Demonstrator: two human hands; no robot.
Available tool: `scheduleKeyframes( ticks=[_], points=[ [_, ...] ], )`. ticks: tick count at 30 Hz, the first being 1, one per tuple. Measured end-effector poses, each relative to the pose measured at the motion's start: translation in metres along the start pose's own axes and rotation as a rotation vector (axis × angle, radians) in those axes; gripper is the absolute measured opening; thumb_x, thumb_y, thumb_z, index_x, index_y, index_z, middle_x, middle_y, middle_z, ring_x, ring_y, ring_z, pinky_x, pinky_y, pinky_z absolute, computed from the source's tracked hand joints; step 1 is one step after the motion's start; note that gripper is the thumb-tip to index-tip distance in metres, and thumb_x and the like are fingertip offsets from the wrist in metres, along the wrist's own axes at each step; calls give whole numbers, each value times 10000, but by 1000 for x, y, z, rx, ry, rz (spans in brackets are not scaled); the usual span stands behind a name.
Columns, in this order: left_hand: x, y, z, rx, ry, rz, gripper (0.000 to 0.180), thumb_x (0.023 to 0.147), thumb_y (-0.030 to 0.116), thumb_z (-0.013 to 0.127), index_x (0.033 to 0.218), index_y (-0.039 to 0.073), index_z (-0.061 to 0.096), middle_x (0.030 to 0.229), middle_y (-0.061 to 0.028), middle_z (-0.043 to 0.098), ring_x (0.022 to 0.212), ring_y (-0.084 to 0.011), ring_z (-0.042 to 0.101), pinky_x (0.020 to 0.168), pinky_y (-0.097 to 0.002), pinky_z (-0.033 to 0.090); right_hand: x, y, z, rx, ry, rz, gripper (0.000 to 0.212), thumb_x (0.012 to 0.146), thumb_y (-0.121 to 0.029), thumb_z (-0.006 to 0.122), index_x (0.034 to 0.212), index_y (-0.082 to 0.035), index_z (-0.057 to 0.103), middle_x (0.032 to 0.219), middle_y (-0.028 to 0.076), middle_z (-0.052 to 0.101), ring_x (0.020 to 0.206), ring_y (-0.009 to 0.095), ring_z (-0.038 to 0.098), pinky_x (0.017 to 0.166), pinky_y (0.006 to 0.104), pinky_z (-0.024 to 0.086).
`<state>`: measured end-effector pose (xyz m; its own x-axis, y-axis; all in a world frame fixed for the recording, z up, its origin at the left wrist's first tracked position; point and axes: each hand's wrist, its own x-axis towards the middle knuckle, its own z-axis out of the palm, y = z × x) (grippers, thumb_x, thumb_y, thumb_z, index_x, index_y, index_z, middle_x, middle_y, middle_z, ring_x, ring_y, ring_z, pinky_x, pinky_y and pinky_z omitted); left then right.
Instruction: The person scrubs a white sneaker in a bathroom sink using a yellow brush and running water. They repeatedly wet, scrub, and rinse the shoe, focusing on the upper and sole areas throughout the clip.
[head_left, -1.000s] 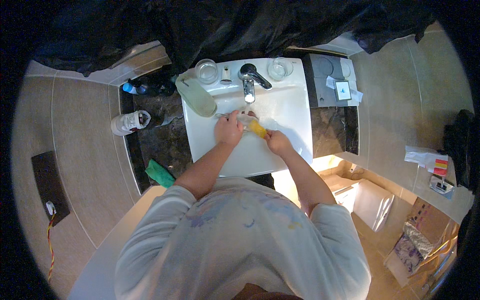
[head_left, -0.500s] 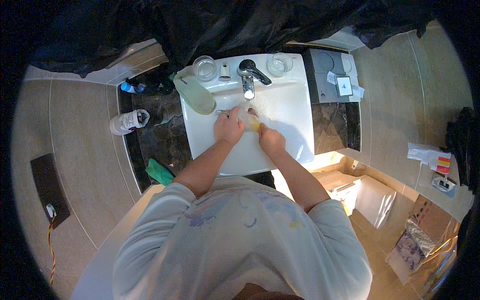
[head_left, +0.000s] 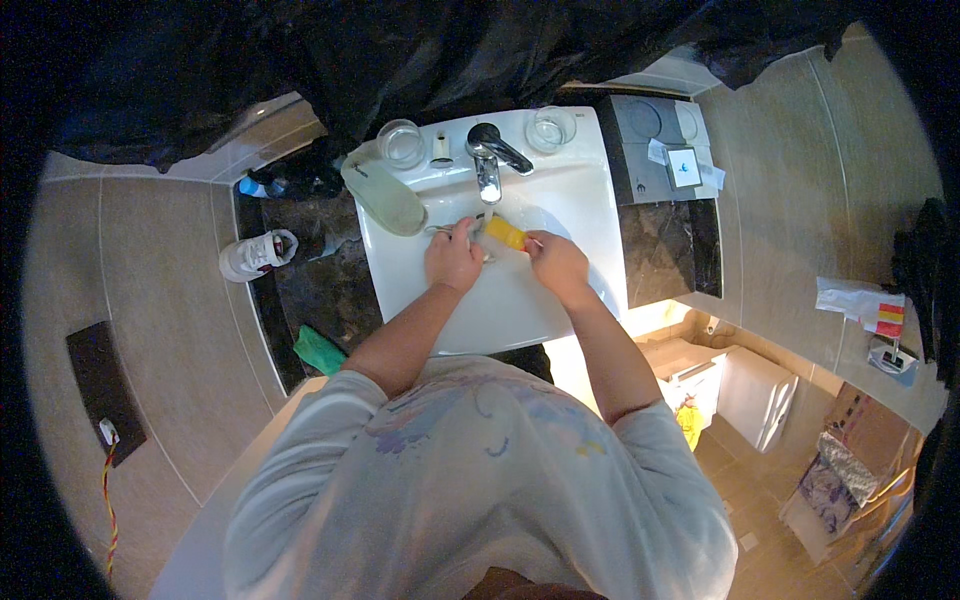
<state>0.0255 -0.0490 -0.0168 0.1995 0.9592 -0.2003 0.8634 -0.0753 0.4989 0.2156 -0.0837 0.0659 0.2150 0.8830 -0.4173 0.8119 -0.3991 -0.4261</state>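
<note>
Over the white sink (head_left: 480,310), my left hand (head_left: 455,258) is closed round a small clear vessel (head_left: 479,230), its shape partly hidden by my fingers. Thin metal wire shows beside the left fingertips. My right hand (head_left: 557,265) pinches the pale handle of a yellow sponge brush (head_left: 505,232), whose head points left toward the vessel, just under the chrome faucet (head_left: 487,165). A pale green translucent oval tray (head_left: 385,195) rests on the sink's left rim, close to my left hand.
Two clear glasses, a left one (head_left: 401,144) and a right one (head_left: 550,130), stand on the back ledge. A grey box (head_left: 645,135) is at right. Left are a white shoe (head_left: 257,255), a dark bottle with a blue cap (head_left: 253,187) and a green cloth (head_left: 318,350).
My right hand has drawn right and slightly up, bringing the yellow brush head out of the clear vessel into plain view. My left hand has stayed nearly in place, still holding the vessel.
</note>
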Motion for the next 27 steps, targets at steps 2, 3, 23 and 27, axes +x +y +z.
scheduleKeyframes(
  ticks=[2,3,23,27],
  points=[
    [0,-1,1,-14,-6,-14,502,807,262,614,1300,189,552,1090,-171,637,999,-349,620,847,-473,516,0,31,10,159,4,63,309,970,-310,516,1158,-138,690,954,183,717,914,372,685,800,464,541],
    [-1,2,0,-12,-6,-14,504,807,273,618,1300,192,551,1089,-175,636,999,-352,621,849,-472,516,2,42,17,229,23,109,316,966,-301,526,1179,-121,674,956,193,714,912,374,685,802,463,540],
    [5,-16,-27,-338,-292,-147,379,845,224,589,1215,141,599,983,-209,686,911,-371,666,824,-479,514,87,-8,71,-285,-200,-369,235,873,-219,559,929,-29,686,905,214,703,887,386,685,830,484,540],
    [19,-28,-18,-379,-242,-142,345,854,216,575,1184,123,608,950,-207,693,881,-348,683,787,-459,524,77,-8,46,-122,-134,-473,265,899,-236,532,849,-28,689,886,215,701,855,364,683,793,468,530]
  ],
)
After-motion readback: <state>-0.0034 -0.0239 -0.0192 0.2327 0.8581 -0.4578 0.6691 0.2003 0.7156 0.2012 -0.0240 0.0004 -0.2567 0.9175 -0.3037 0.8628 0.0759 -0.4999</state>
